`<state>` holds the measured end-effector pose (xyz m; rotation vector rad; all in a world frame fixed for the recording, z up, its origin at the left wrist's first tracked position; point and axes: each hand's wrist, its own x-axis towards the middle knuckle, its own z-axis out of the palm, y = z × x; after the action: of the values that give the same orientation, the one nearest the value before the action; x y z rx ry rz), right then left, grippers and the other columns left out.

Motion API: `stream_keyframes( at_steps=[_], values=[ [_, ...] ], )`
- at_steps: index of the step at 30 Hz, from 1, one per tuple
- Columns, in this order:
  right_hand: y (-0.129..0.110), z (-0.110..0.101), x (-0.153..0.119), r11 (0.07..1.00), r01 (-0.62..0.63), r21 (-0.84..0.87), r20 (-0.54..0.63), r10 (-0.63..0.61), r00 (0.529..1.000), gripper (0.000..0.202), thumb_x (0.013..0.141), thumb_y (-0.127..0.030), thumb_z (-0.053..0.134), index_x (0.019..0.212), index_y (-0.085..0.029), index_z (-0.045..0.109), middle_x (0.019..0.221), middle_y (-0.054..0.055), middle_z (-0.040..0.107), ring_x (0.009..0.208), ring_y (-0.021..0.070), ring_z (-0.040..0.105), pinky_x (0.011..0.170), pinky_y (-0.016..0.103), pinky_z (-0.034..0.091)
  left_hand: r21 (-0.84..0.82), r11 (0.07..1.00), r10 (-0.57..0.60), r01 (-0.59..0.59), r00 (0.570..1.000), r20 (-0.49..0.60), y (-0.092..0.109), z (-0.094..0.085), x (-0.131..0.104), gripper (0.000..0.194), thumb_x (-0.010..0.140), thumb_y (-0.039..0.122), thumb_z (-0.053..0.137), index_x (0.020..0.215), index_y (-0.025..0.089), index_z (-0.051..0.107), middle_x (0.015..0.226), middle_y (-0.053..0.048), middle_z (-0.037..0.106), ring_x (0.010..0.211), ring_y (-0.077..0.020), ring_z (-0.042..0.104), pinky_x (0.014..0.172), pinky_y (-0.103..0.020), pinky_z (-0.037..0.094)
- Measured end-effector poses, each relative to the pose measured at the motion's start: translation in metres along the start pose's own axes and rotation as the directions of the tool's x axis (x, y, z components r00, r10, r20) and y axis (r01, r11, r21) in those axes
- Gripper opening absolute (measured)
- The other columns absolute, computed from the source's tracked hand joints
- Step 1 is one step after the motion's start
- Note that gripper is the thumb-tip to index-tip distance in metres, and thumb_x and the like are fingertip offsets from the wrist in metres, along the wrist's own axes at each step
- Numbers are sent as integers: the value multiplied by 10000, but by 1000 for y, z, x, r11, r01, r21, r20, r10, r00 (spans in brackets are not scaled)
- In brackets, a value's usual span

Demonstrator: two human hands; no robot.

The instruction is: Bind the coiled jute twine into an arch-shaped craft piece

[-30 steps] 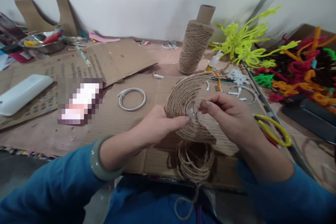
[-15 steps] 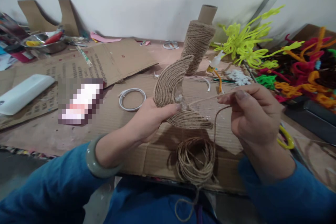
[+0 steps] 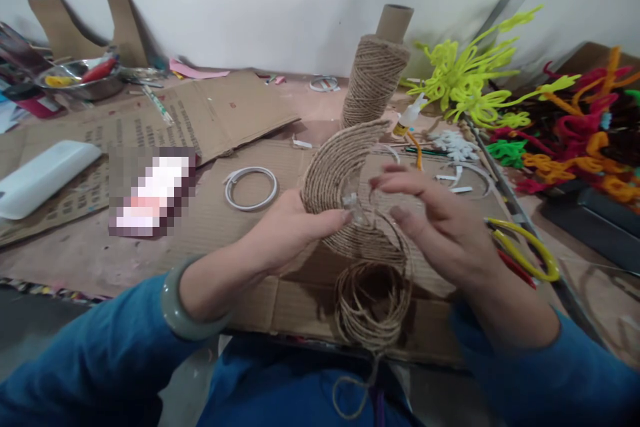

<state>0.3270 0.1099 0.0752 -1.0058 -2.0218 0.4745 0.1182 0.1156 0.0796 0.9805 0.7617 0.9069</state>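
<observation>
A crescent-shaped piece covered in rows of brown twine (image 3: 327,177) is held up near the middle. My left hand (image 3: 287,230) grips its outer curve, the thumb lying across the inner side by a clear, glossy patch. Just right of the crescent, my right hand (image 3: 435,220) has thumb and fingers apart, close to a loose loop of twine; it is slightly blurred. Below the crescent, a coil of loose twine (image 3: 373,307) rests at the cardboard's front edge, one end hanging over.
A twine spool (image 3: 375,77) stands behind, beside a small glue bottle (image 3: 409,117). Yellow-handled scissors (image 3: 545,260) lie at right, near colourful fuzzy flowers (image 3: 595,140). A white ring of strip (image 3: 251,188), a pixelated phone (image 3: 155,193) and a white case (image 3: 47,177) are at left.
My right hand has moved left to the crescent, its fingers opening from their pinch on the twine. The crescent has shifted slightly right and down, and the taut strand is now slack.
</observation>
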Motion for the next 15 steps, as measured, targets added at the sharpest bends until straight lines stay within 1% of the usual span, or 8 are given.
stream_keyframes(
  at_steps=[1, 2, 3, 5, 8, 10, 12, 15],
  values=[
    [-4, 0, 0, 1000, 7, 11, 98, -8, 995, 177, 905, -232, 534, 1069, -226, 601, 1123, 65, 676, 1155, 197, 590, 967, 356, 462, 26, 1000, -4, 3, 1000, 23, 0, -1, 0, 269, 712, 202, 736, 972, 137, 725, 938, -56, 741, 901, -198, 668, 858, -325, 514],
    [-6, 0, 0, 1000, 6, 24, 159, -10, 987, 160, 905, -245, 536, 1050, -221, 599, 1089, 65, 684, 1086, 189, 621, 908, 334, 487, 54, 999, -7, 5, 999, 41, 0, -1, 0, 268, 722, 205, 727, 981, 137, 725, 925, -56, 741, 889, -195, 668, 837, -314, 519],
    [-8, 1, 0, 999, 3, 36, 189, -9, 982, 131, 900, -254, 543, 1011, -215, 599, 1047, 63, 689, 1022, 182, 640, 860, 319, 499, 79, 997, -10, 5, 998, 57, 1, -3, 0, 268, 731, 206, 719, 990, 138, 725, 916, -56, 740, 878, -193, 667, 818, -305, 522],
    [-8, 3, 0, 998, -24, 55, 193, 13, 981, 64, 881, -258, 561, 909, -207, 589, 1014, 60, 683, 988, 178, 640, 842, 313, 493, 109, 994, -8, -1, 997, 78, 1, -5, 0, 277, 737, 199, 709, 1008, 143, 719, 914, -53, 736, 863, -186, 663, 789, -292, 525],
    [-8, 5, 2, 983, -129, 131, 196, 102, 975, 57, 861, -250, 568, 828, -204, 559, 1018, 49, 670, 982, 167, 631, 848, 304, 485, 135, 991, -12, 0, 996, 88, 4, -6, 0, 275, 722, 174, 708, 996, 146, 712, 905, -46, 729, 838, -171, 651, 764, -274, 517],
    [-8, 5, 3, 963, -204, 178, 219, 163, 962, 65, 853, -267, 572, 877, -207, 575, 932, 27, 666, 873, 146, 632, 774, 276, 495, 156, 988, -23, 11, 997, 76, 6, -7, 0, 251, 705, 168, 717, 955, 143, 709, 878, -39, 723, 806, -162, 642, 743, -268, 510],
    [-11, 5, 5, 948, -265, 174, 267, 213, 940, 106, 858, -288, 564, 912, -208, 608, 816, 2, 648, 746, 125, 605, 668, 243, 480, 164, 986, -20, 12, 999, 45, 8, -7, 1, 234, 690, 173, 731, 918, 138, 698, 862, -34, 714, 789, -158, 636, 739, -274, 507],
    [-16, 5, 6, 928, -346, 139, 337, 284, 897, 145, 870, -296, 545, 807, -200, 634, 689, -18, 616, 622, 102, 551, 556, 212, 422, 130, 991, -9, 12, 999, -31, 7, -7, 2, 244, 676, 205, 758, 894, 130, 679, 840, -34, 702, 774, -166, 633, 749, -299, 502]
  ],
)
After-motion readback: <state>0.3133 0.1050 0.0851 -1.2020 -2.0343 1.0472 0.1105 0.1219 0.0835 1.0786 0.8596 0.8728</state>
